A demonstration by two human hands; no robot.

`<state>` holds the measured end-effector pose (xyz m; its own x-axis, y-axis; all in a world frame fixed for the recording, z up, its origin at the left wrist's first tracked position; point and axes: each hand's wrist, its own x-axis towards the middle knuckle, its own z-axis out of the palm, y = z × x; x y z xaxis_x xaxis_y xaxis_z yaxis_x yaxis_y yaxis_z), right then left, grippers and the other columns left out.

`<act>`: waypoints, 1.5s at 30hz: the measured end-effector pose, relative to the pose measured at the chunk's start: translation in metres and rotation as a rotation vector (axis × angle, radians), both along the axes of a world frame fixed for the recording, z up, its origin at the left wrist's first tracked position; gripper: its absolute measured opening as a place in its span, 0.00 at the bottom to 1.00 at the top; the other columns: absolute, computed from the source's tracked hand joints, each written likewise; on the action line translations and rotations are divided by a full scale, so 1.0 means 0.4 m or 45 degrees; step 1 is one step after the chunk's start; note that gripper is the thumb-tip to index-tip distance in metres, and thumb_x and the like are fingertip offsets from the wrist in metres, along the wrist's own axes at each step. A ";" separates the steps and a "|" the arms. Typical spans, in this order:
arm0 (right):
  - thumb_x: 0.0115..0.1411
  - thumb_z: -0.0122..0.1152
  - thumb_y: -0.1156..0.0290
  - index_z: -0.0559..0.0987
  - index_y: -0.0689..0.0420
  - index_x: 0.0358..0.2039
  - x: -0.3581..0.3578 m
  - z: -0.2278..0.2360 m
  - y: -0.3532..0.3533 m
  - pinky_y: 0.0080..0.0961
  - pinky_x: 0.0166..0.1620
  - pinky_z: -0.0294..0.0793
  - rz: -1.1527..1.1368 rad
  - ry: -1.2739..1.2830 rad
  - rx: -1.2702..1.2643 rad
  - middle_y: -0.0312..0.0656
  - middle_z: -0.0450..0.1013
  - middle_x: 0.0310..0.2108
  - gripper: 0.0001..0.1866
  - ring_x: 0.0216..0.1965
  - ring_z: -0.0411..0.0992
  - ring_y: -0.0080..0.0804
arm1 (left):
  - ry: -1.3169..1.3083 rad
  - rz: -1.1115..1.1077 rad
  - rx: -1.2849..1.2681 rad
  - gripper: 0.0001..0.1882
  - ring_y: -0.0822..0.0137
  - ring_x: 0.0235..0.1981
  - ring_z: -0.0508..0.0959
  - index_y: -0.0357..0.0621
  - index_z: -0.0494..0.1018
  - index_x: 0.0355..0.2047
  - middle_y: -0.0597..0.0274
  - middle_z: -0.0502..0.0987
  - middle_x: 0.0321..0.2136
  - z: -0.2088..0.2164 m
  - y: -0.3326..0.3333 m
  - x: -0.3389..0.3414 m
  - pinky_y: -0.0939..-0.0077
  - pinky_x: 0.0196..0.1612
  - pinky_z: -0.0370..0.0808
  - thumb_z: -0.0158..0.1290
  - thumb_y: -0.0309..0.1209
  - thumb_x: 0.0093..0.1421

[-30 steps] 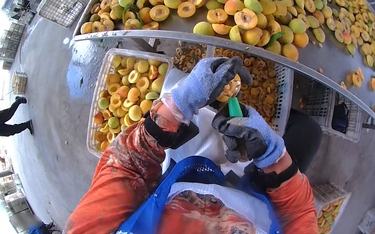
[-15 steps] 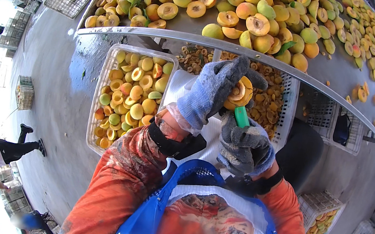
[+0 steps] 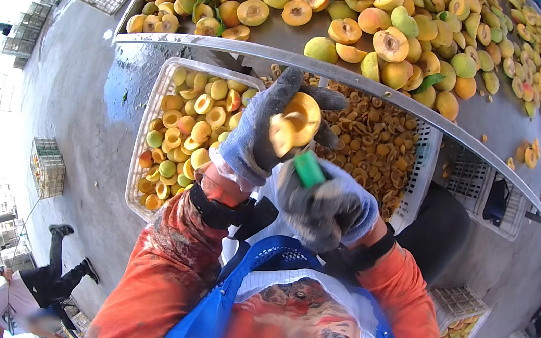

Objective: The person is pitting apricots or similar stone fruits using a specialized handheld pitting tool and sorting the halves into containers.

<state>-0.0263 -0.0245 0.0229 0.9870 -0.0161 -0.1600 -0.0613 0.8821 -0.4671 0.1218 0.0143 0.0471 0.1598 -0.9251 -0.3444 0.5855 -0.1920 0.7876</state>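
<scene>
Gloved in grey and blue, my left hand (image 3: 260, 122) is closed around a yellow peach half (image 3: 303, 118), its hollowed cut face turned up. A blurred, pale orange piece (image 3: 281, 135) lies against the near side of that half; whether it is joined to it I cannot tell. Just below and to the right, my right hand (image 3: 324, 208), also gloved, grips a tool by its short green handle (image 3: 310, 169). The tool's working end does not show clearly. Between the handle and the peach half there is a small gap.
A metal table (image 3: 269, 34) heaped with peach halves spans the far side, its raised rim before me. Below it stand a white crate (image 3: 144, 130) of hollowed halves at left and a white crate (image 3: 420, 169) of cut-out scraps at right. A person (image 3: 25, 293) walks at far left.
Both hands have moved left and the tool has come away from the peach half. The brown centre seen in it before is now a hollow, with a loose-looking piece beside it.
</scene>
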 end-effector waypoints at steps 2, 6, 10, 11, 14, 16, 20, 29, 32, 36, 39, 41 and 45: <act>0.46 0.63 0.68 0.72 0.61 0.32 0.036 0.026 0.013 0.15 0.15 0.64 0.218 -0.102 -0.330 0.36 0.68 0.19 0.15 0.13 0.64 0.21 | -0.111 -0.056 0.259 0.30 0.73 0.16 0.71 0.36 0.73 0.41 0.54 0.76 0.19 -0.020 0.032 0.019 0.88 0.13 0.60 0.38 0.53 0.61; 0.44 0.62 0.69 0.72 0.61 0.29 0.001 0.010 -0.053 0.18 0.12 0.62 -0.049 0.268 -0.308 0.36 0.66 0.13 0.13 0.10 0.63 0.22 | -0.350 0.378 0.337 0.24 0.68 0.22 0.78 0.38 0.72 0.41 0.57 0.77 0.31 -0.127 0.094 0.146 0.86 0.16 0.70 0.40 0.48 0.62; 0.49 0.58 0.72 0.68 0.63 0.31 -0.105 -0.005 -0.083 0.20 0.10 0.57 -0.566 0.392 -0.194 0.38 0.62 0.12 0.12 0.05 0.56 0.25 | -0.852 0.513 0.701 0.22 0.67 0.23 0.77 0.44 0.71 0.44 0.61 0.75 0.27 -0.270 0.071 0.273 0.75 0.23 0.73 0.52 0.46 0.56; 0.50 0.59 0.71 0.68 0.62 0.32 -0.120 -0.015 -0.086 0.21 0.09 0.56 -0.592 0.387 -0.161 0.38 0.61 0.12 0.13 0.05 0.56 0.25 | -1.193 0.349 0.746 0.23 0.66 0.24 0.77 0.45 0.70 0.46 0.58 0.75 0.29 -0.321 0.064 0.303 0.72 0.27 0.74 0.53 0.46 0.55; 0.48 0.60 0.71 0.69 0.63 0.33 -0.150 -0.029 -0.089 0.21 0.10 0.57 -0.660 0.479 -0.085 0.39 0.63 0.13 0.14 0.07 0.58 0.26 | -1.602 0.160 0.722 0.25 0.61 0.26 0.77 0.44 0.68 0.49 0.49 0.74 0.35 -0.497 0.092 0.367 0.70 0.35 0.73 0.54 0.42 0.52; 0.45 0.60 0.72 0.70 0.64 0.32 -0.149 -0.032 -0.085 0.21 0.12 0.59 -0.709 0.572 -0.043 0.40 0.65 0.14 0.15 0.09 0.61 0.28 | -1.622 0.168 0.782 0.25 0.57 0.29 0.77 0.45 0.69 0.49 0.49 0.74 0.35 -0.567 0.120 0.397 0.68 0.34 0.73 0.55 0.37 0.50; 0.44 0.60 0.72 0.70 0.64 0.31 -0.151 -0.039 -0.090 0.21 0.11 0.58 -0.722 0.685 -0.023 0.40 0.64 0.13 0.14 0.08 0.60 0.28 | -1.850 -0.047 0.750 0.17 0.53 0.32 0.77 0.43 0.72 0.39 0.48 0.75 0.33 -0.589 0.067 0.391 0.64 0.35 0.73 0.55 0.34 0.49; 0.45 0.63 0.67 0.72 0.65 0.32 -0.159 -0.028 -0.113 0.19 0.13 0.62 -0.488 0.762 -0.199 0.39 0.68 0.15 0.17 0.11 0.64 0.25 | -1.994 -0.396 0.908 0.11 0.54 0.27 0.77 0.41 0.74 0.31 0.51 0.76 0.24 -0.519 0.059 0.413 0.64 0.30 0.72 0.54 0.33 0.50; 0.46 0.62 0.67 0.72 0.64 0.32 -0.210 -0.025 -0.116 0.19 0.14 0.63 -0.481 0.774 -0.229 0.39 0.68 0.13 0.17 0.11 0.65 0.26 | -1.178 -0.238 0.931 0.07 0.70 0.20 0.76 0.41 0.75 0.32 0.62 0.76 0.19 -0.261 -0.016 0.317 0.79 0.18 0.70 0.52 0.29 0.55; 0.49 0.61 0.66 0.73 0.63 0.33 -0.247 -0.037 -0.108 0.18 0.14 0.63 -0.542 0.741 -0.185 0.41 0.68 0.13 0.15 0.10 0.66 0.27 | -1.227 0.072 0.192 0.07 0.76 0.21 0.76 0.38 0.74 0.35 0.64 0.77 0.25 -0.085 -0.164 0.169 0.85 0.19 0.70 0.52 0.27 0.56; 0.51 0.60 0.66 0.73 0.62 0.34 -0.259 -0.021 -0.108 0.17 0.14 0.62 -0.505 0.744 -0.210 0.41 0.69 0.13 0.14 0.10 0.66 0.26 | -1.851 -0.127 0.107 0.24 0.64 0.34 0.78 0.40 0.69 0.45 0.54 0.77 0.32 -0.049 -0.349 0.054 0.74 0.37 0.73 0.59 0.37 0.50; 0.52 0.59 0.65 0.73 0.61 0.34 -0.270 -0.015 -0.109 0.15 0.14 0.61 -0.386 0.724 -0.246 0.40 0.69 0.13 0.14 0.11 0.67 0.24 | -2.011 -0.158 0.070 0.31 0.53 0.41 0.75 0.40 0.66 0.48 0.50 0.76 0.37 -0.076 -0.417 -0.003 0.67 0.43 0.70 0.60 0.42 0.46; 0.53 0.58 0.64 0.73 0.61 0.34 -0.294 0.001 -0.102 0.14 0.14 0.60 -0.425 0.627 -0.304 0.39 0.70 0.15 0.14 0.13 0.68 0.23 | -2.181 -0.151 -0.023 0.31 0.50 0.40 0.74 0.40 0.67 0.46 0.50 0.75 0.36 -0.109 -0.465 -0.021 0.66 0.43 0.71 0.61 0.43 0.44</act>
